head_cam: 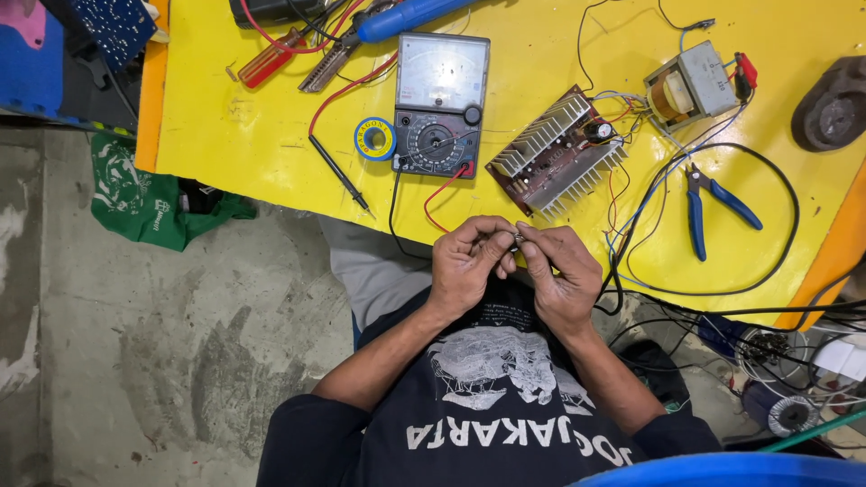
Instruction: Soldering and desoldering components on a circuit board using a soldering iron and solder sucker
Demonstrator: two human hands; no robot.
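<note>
My left hand [467, 263] and my right hand [561, 275] meet at the near edge of the yellow table [234, 135]. Their fingertips pinch one small metallic part [517, 239] between them; its shape is too small to tell. Just beyond the hands lies a brown circuit board with finned heat sinks [555, 151], wired to a small transformer [691, 86]. An analog multimeter [440, 104] lies to the left of the board, with its black probe [338, 171] on the table.
Blue-handled pliers [713, 207] lie right of the board inside a loop of black cable. A roll of blue tape [374, 139] sits beside the multimeter. Screwdrivers and a soldering tool lie at the far edge. Green cloth [144, 194] and tangled wires sit on the concrete floor.
</note>
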